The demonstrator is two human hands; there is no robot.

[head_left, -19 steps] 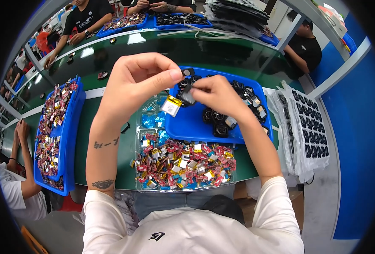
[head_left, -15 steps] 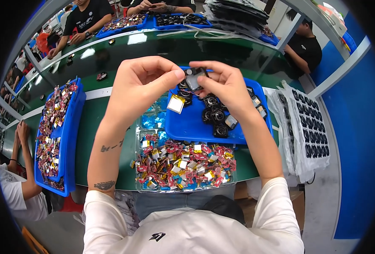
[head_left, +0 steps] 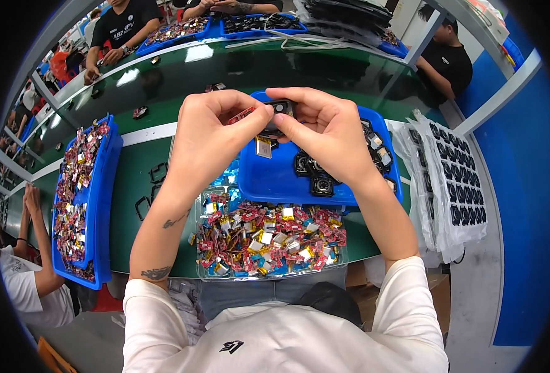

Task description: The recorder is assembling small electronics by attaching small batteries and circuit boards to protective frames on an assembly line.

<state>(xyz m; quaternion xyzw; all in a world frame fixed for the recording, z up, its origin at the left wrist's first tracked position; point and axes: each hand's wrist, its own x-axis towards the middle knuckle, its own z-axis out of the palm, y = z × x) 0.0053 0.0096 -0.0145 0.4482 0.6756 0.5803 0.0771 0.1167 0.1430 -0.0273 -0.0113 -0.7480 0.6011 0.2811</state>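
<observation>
View from the left of two fisheye cameras worn side by side on my head, facing downward and forward, with my white shirt (head_left: 281,342) at six o'clock. My left hand (head_left: 209,127) and right hand (head_left: 331,130) lie close before the lens, toward eleven and one o'clock of centre. The wide field spans the green bench (head_left: 237,68) toward twelve, a blue tray (head_left: 104,217) at nine and a blue surface (head_left: 529,217) at three, straight edges bowing near the dark rim.

"Where's the black casing (head_left: 286,108)?"
"Gripped in the right hand (head_left: 327,127), a round grey spot on its face."
"And the red circuit board (head_left: 242,115)?"
"In the left hand (head_left: 213,127), beside it; a silver, yellow-edged pouch battery (head_left: 263,148) hangs below."
</observation>
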